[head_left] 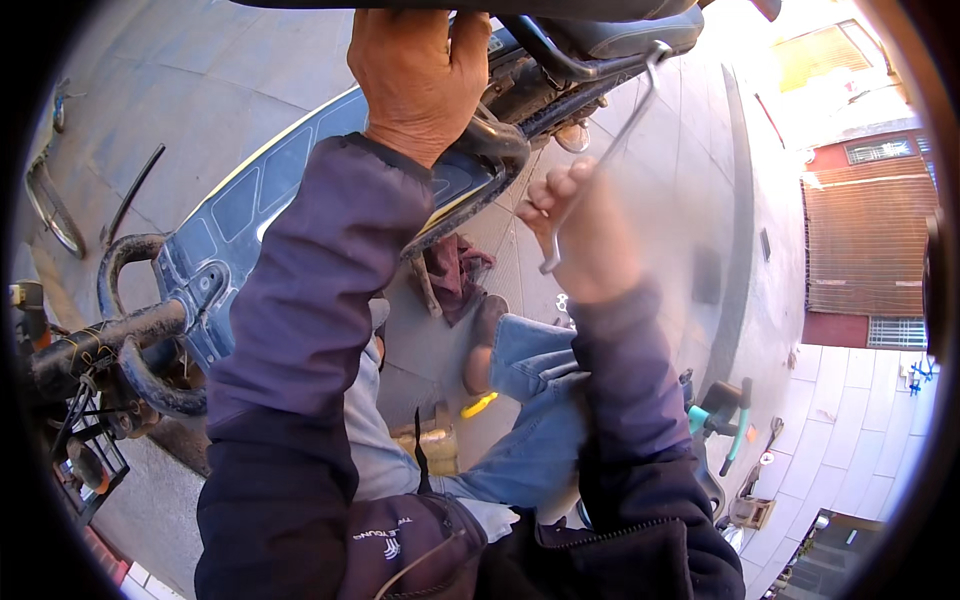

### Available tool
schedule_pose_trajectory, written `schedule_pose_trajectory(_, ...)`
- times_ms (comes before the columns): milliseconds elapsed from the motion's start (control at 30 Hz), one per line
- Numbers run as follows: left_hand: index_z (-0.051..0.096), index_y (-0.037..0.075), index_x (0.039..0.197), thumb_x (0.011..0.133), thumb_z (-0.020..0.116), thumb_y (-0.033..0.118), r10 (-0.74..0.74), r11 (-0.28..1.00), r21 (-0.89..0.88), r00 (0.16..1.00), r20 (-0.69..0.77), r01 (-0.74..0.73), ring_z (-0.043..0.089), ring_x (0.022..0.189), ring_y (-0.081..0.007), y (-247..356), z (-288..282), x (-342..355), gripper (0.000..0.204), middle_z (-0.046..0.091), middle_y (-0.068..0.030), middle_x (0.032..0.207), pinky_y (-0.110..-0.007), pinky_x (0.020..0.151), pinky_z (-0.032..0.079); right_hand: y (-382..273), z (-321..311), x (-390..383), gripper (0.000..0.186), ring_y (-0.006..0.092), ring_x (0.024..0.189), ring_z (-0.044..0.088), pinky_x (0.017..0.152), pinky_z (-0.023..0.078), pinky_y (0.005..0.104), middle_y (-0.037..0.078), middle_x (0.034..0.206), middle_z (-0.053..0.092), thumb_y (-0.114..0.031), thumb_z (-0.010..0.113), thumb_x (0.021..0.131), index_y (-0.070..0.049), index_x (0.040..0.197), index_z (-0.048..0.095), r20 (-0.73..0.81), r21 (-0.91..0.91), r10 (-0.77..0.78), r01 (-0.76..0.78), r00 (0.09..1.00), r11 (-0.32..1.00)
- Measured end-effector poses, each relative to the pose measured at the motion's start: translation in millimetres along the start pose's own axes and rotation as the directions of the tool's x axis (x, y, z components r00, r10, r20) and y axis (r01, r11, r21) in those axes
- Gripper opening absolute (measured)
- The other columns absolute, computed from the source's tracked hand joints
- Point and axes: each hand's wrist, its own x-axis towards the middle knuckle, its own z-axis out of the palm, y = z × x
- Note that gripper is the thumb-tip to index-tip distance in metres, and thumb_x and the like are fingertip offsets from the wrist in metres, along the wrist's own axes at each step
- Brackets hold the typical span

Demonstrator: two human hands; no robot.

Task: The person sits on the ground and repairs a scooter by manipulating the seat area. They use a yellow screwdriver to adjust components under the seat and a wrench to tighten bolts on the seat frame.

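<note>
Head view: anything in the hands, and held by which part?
The right hand holds a long metal wrench by its lower half; what the left hand grips, if anything, cannot be told.

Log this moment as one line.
left hand: against dark part at top edge, fingertips hidden | right hand: holding metal wrench | nearby: blue panel, dark red cloth
</note>
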Motion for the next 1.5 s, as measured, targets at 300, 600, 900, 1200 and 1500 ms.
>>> schedule_pose_trajectory(300, 0.06, 0.002, 0.092, 0.084, 0.058, 0.009, -0.07, 0.983, -0.165, 0.993, 0.098, 0.086, 0.057, 0.082, -0.026, 28.1, -8.7, -8.1, 0.011, 0.06, -0.0112, 0.092, -0.034, 0.071, 0.044, -23.5, -16.3, 4.6, 0.015, 0.012, 0.066, 0.053, 0.052, 0.042, 0.0249, 0.003, 0.082, 0.06, -0.013, 0.058, 0.089, -0.003, 0.1, 0.062, -0.093, -0.265, -0.11, 0.082, 0.99, 0.961)
schedule_pose_trajectory(600, 0.061, 0.003, 0.075, 0.093, 0.05, 0.038, -0.303, 0.581, -0.3, 0.543, 0.784, 0.757, 0.053, 0.064, -0.0078, 28.4, -5.7, -28.4, 0.041, 0.057, -0.0012, 0.069, -0.022, 0.06, 0.043, -31.9, -11.0, 5.4, 0.015, 0.0154, 0.074, 0.064, 0.061, 0.053, 0.027, 0.008, 0.091, 0.064, -0.013, 0.054, 0.091, -0.004, 0.102, 0.06, -0.03, -0.845, -0.411, 0.197, 0.911, 0.498)
schedule_pose_trajectory(900, 0.064, 0.004, 0.072, 0.091, 0.046, 0.05, 0.006, 0.182, -0.075, 0.075, 0.997, 0.98, 0.058, 0.055, -0.0109, 35.8, -12.0, -15.1, 0.053, 0.06, -0.0046, 0.066, -0.022, 0.056, 0.049, -41.3, -27.7, 8.3, 0.018, 0.0195, 0.084, 0.064, 0.072, 0.056, 0.0322, 0.013, 0.099, 0.061, -0.007, 0.051, 0.091, -0.001, 0.106, 0.057, 0.031, -0.126, -0.162, 0.164, 0.986, 0.978)
schedule_pose_trajectory(1200, 0.063, 0.004, 0.079, 0.091, 0.055, 0.031, -0.004, 0.214, -0.064, 0.067, 0.998, 0.975, 0.058, 0.059, -0.0095, 28.2, -9.8, -21.3, 0.031, 0.06, -0.0026, 0.071, -0.022, 0.059, 0.048, -47.6, -8.4, 2.2, 0.026, 0.0217, 0.085, 0.064, 0.071, 0.055, 0.0313, 0.017, 0.104, 0.061, -0.01, 0.052, 0.09, 0.005, 0.111, 0.056, -0.034, -0.508, -0.128, 0.094, 0.991, 0.856)
schedule_pose_trajectory(1500, 0.059, 0.0, 0.076, 0.091, 0.054, 0.021, -0.13, 0.647, -0.046, 0.169, 0.977, 0.761, 0.05, 0.054, -0.0072, 26.5, -11.9, -18.1, 0.026, 0.052, -0.0008, 0.061, -0.022, 0.054, 0.04, -53.9, 2.4, -8.1, 0.025, 0.0129, 0.077, 0.06, 0.069, 0.049, 0.0263, 0.01, 0.086, 0.064, -0.02, 0.065, 0.085, 0.001, 0.098, 0.064, 0.239, -0.968, -0.475, 0.245, 0.847, -0.049)
